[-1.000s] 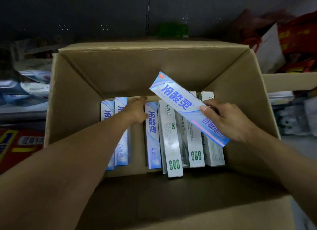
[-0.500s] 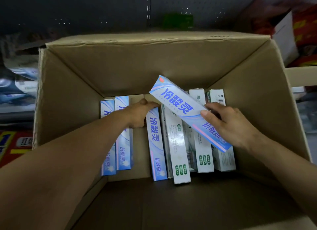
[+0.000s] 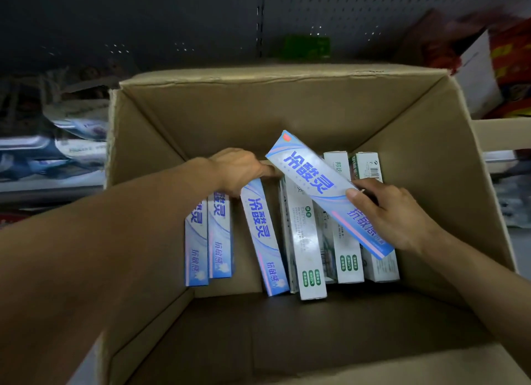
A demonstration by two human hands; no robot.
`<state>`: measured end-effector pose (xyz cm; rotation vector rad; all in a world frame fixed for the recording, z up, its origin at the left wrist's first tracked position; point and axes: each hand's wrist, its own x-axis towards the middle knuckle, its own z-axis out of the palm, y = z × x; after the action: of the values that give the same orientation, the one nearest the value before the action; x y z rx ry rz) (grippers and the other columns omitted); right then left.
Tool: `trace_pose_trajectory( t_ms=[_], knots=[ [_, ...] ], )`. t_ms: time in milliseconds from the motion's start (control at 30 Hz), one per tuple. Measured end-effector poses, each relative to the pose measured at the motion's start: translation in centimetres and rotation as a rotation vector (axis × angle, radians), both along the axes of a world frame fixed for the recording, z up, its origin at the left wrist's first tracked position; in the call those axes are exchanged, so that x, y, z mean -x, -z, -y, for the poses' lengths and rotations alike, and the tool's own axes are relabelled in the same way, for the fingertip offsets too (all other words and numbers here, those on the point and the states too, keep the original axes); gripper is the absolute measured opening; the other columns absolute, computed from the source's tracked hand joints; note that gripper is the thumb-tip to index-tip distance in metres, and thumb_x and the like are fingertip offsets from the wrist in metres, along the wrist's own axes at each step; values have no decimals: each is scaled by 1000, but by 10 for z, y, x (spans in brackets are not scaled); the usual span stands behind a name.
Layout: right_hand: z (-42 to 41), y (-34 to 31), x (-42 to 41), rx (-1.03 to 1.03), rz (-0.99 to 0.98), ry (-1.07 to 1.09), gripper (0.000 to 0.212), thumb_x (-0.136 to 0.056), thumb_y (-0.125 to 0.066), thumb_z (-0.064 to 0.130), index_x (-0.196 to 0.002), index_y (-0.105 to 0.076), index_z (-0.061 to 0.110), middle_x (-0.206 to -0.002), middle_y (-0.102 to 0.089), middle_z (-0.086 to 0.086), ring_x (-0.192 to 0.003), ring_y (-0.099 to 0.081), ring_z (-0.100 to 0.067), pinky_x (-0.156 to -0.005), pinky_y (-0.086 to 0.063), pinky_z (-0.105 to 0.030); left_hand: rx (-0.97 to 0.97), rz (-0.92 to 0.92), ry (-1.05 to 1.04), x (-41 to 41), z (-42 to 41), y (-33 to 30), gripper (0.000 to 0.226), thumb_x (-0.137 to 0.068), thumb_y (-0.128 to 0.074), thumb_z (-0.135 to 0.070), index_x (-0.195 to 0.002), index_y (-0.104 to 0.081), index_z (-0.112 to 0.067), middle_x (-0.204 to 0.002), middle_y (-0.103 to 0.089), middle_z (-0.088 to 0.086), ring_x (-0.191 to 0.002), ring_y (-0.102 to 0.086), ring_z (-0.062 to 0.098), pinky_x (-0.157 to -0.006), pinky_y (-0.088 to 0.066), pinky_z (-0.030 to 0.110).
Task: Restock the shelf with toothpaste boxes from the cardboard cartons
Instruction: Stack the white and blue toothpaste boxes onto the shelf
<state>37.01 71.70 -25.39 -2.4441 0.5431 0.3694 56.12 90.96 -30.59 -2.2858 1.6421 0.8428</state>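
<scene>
An open cardboard carton (image 3: 448,166) fills the view, with several toothpaste boxes lying on its bottom. My right hand (image 3: 393,215) holds a blue-and-white toothpaste box (image 3: 313,183) tilted above the white-and-green boxes (image 3: 309,241). My left hand (image 3: 238,169) reaches down onto the far end of a loose blue box (image 3: 263,235), which leans to the left between the two groups; its fingers are curled at that end. Two more blue boxes (image 3: 208,241) lie at the left, partly under my forearm.
Dark pegboard shelving (image 3: 172,25) rises behind the carton. Stocked packages sit on a shelf at the left (image 3: 71,143). Red packaging and a white carton (image 3: 482,74) stand at the right. A green item (image 3: 307,47) rests behind the carton's far rim.
My left hand has moved right onto the far end of the loose blue box, which now leans to the left. The right hand keeps its box, held slightly lower.
</scene>
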Motion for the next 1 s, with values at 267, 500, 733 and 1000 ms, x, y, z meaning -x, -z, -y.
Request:
trace_pose_trajectory(
  t_ms=[267,500,733,1000],
  knots=[
    [-16,-15,5,-8,-44,-6,40,-96,-38,42,-112,-57,11,-89,-60,-5,-71,-53,-15,-58,-37,-24,-191,50,34,9,-43,-31,41,-81,-62,-28,-121,-51,-34,-117,-60,-4,-112,-54,20,-78,-42,28],
    [-16,-36,17,17,-77,42,37,-97,-38,40,-107,-56,8,-85,-56,-5,-66,-51,-15,-56,-34,-27,-149,-51,-177,21,-64,-70,42,-80,-67,-23,-119,-51,-18,-120,-57,6,-108,-53,25,-79,-40,27],
    [-8,-86,25,19,-2,90,37,-97,-40,38,-108,-60,9,-86,-62,-8,-73,-53,-25,-59,-33,-32,-61,-205,-380,14,-80,-133,40,-78,-74,-26,-113,-58,-15,-107,-62,3,-89,-52,15,-67,-32,23],
    [16,-118,28,106,107,122,36,-99,-37,35,-108,-59,9,-92,-63,-14,-79,-53,-27,-60,-23,-30,140,-604,-745,31,-40,-121,27,-79,-74,-14,-102,-60,-17,-99,-68,3,-94,-63,20,-83,-49,29]
  ],
)
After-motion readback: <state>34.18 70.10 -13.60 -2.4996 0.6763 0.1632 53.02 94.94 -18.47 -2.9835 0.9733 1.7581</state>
